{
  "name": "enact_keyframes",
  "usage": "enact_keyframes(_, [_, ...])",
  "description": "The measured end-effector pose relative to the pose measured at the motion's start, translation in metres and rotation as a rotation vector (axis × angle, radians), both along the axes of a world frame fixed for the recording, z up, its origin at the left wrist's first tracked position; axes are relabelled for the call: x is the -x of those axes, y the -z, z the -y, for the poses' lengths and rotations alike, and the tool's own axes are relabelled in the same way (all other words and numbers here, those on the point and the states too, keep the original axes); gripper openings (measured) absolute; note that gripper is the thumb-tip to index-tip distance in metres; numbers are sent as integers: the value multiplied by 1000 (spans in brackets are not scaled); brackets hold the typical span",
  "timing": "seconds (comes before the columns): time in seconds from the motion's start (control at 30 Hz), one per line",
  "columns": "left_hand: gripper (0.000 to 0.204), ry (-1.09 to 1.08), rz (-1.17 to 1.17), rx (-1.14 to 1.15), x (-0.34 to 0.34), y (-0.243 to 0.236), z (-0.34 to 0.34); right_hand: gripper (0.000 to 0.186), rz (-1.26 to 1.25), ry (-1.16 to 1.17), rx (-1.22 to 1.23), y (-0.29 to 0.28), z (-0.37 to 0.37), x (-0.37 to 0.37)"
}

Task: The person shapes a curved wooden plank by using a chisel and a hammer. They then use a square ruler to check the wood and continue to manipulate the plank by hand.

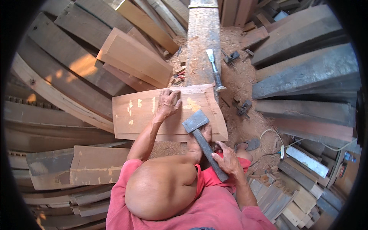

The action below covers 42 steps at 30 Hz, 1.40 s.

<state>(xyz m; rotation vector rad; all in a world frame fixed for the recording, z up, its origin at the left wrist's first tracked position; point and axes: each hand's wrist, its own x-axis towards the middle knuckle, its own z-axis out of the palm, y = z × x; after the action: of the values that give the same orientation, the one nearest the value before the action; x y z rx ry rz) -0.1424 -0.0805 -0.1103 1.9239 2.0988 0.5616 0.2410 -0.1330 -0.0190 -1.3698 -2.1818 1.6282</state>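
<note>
A pale reddish wooden board [142, 111] with carved edges and yellowish patches lies across a bench before me. Resting on it near its far edge is my left hand [168, 102], fingers loosely bent and thumb apart. A grey mallet [195, 121] with a block head and dark handle slants over the near edge, its handle end by my lap. Alongside the handle is my right hand [229, 160], with fingers apart and fingertips at the handle; a firm grip does not show. My bare foot [206, 132] is partly hidden behind the mallet head.
On the bench plank [199, 50] lies a chisel [214, 69] with a wide blade. Two hand planes, one dark [231, 57] and one nearer [244, 107], sit among shavings at right. Stacked boards [303, 84] line both sides. A pale cable [270, 131] curls at right.
</note>
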Motion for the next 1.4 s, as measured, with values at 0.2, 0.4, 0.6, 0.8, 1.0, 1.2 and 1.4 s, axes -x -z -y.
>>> enact_keyframes(0.2, [38,18,69,-12,4,-8,-1,76,191,-136,128,-6,12,32])
enact_keyframes(0.4, [32,-32,199,-75,18,-3,14,68,136,-247,50,-14,-38,32])
enact_keyframes(0.6, [34,-204,142,-7,42,2,45,64,139,-377,-136,7,-114,39])
enact_keyframes(0.8, [42,-277,36,128,46,-5,75,60,158,-405,-313,32,-150,54])
enact_keyframes(1.0, [45,-384,-36,139,19,-8,94,60,135,-371,-281,34,-151,57])
enact_keyframes(1.2, [30,-906,704,156,-44,-55,117,70,386,-421,-508,50,-133,71])
enact_keyframes(1.4, [18,-881,1734,347,-184,-67,232,76,188,-524,-507,60,-148,73])
